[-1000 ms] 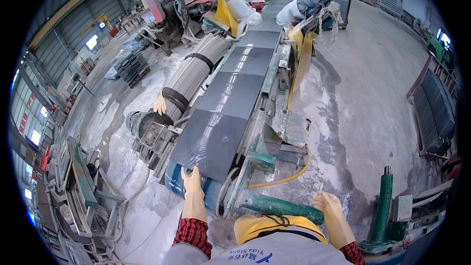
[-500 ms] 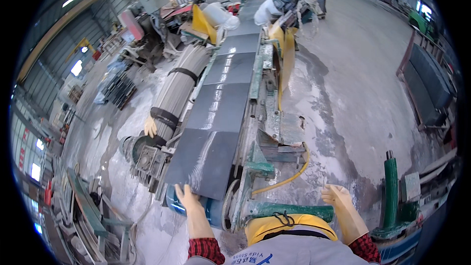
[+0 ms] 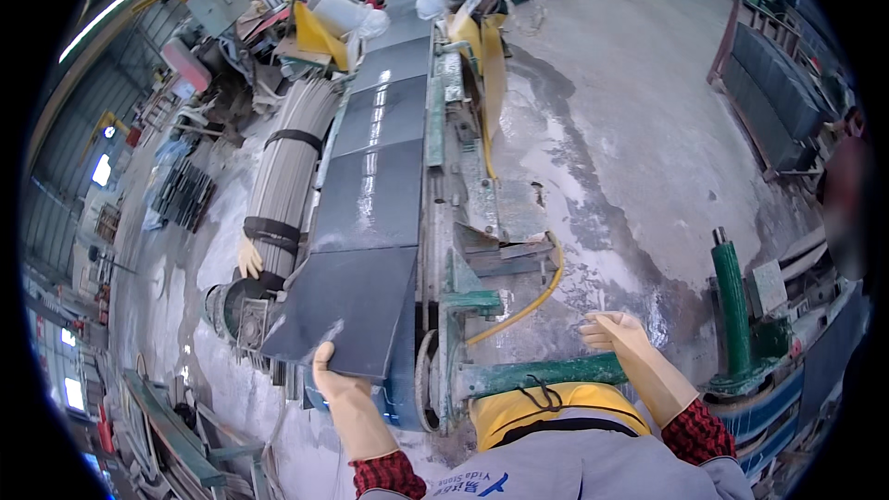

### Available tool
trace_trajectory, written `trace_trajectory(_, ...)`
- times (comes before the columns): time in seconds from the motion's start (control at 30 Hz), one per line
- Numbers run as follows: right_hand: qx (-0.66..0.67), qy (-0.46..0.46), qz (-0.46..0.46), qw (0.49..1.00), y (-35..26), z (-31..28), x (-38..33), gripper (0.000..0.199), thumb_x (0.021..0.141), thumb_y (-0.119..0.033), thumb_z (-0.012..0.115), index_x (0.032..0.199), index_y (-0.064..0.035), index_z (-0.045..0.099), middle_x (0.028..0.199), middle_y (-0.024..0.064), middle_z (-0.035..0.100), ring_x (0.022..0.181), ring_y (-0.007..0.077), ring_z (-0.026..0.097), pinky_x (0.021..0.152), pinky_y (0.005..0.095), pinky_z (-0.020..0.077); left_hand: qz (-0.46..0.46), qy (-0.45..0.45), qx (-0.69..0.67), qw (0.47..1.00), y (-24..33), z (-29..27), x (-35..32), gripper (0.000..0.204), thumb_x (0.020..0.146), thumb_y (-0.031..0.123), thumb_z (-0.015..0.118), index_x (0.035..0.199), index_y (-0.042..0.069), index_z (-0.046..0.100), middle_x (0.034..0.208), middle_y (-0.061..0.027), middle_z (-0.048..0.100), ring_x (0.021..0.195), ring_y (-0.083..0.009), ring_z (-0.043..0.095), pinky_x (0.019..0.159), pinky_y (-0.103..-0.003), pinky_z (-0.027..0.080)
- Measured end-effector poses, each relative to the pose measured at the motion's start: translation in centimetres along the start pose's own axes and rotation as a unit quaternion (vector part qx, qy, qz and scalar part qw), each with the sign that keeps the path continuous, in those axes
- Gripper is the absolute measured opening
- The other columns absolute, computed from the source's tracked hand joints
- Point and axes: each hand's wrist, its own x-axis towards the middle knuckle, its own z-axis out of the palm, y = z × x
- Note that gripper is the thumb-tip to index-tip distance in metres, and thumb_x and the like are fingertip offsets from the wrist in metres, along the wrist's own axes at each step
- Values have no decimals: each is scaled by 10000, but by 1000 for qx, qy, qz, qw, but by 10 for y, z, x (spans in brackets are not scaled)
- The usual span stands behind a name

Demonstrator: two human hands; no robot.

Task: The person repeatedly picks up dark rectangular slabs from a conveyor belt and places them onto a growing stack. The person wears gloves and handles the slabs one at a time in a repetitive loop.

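A dark grey stone slab point(image 3: 347, 310) lies at the near end of the conveyor belt point(image 3: 403, 393), turned askew so its left corner juts past the belt's side. My left hand point(image 3: 335, 380), in a cream rubber glove, grips the slab's near edge, thumb on top and the other fingers hidden beneath. Beyond it, more slabs point(image 3: 366, 190) sit end to end along the belt. My right hand point(image 3: 616, 329), gloved the same way, hovers right of the conveyor above a green pipe point(image 3: 546, 373); its fingers reach leftward, loosely bent, with nothing in them.
Left of the belt lie a strapped bundle of pale ribbed lengths point(image 3: 289, 157), a spare glove point(image 3: 248, 257) and a motor point(image 3: 245, 315). A yellow hose point(image 3: 532, 306) curves near the frame at right. A green post point(image 3: 733, 306) stands farther right; a rack of dark slabs point(image 3: 769, 93) is beyond.
My left hand has gone from lying on the slab's corner to gripping its near edge. The nearest slab has turned, its near left corner swinging outward. The view has shifted rightward.
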Motion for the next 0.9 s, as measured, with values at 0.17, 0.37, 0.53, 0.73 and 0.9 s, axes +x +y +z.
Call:
trace_trajectory(0.17,33,2,-16,999,0,-13,-21,406,1011,-292,624,1293,1,630,1098,165,727,925,218,715,823,307,577,62,-90,63,992,17,-3,-36,681,710,221,667,1330,-38,554,1316,-208,624,1173,-408,609,1019,-546,497)
trace_trajectory(0.37,-32,-23,6,999,-20,15,-41,442,1019,-306,605,1340,-1,603,1201,167,693,1029,227,681,917,335,547,16,-144,89,985,-4,32,-102,660,715,211,655,1301,-76,552,1244,-204,653,1068,-396,652,919,-504,553)
trace_trajectory(0.53,164,-268,-134,940,-45,8,-87,637,1030,-442,543,1488,-14,428,1471,184,505,1309,300,525,1130,408,411,-145,-209,153,955,-85,53,-126,686,755,310,661,1340,-30,552,1283,-180,645,1068,-341,644,953,-430,528)
trace_trajectory(0.73,388,-208,-48,897,-43,-89,-130,623,994,-361,585,1509,-54,411,1519,103,485,1368,248,481,1190,429,344,-499,-272,187,801,-221,76,-91,697,720,280,661,1353,9,548,1275,-153,649,1079,-340,637,950,-433,528)
trace_trajectory(0.9,10,169,-301,938,12,-200,-247,419,951,-141,652,1327,30,579,1336,205,615,1181,331,630,1020,414,517,-434,-383,371,726,-376,159,-256,639,749,220,666,1315,-53,549,1234,-188,662,1090,-383,649,948,-479,545)
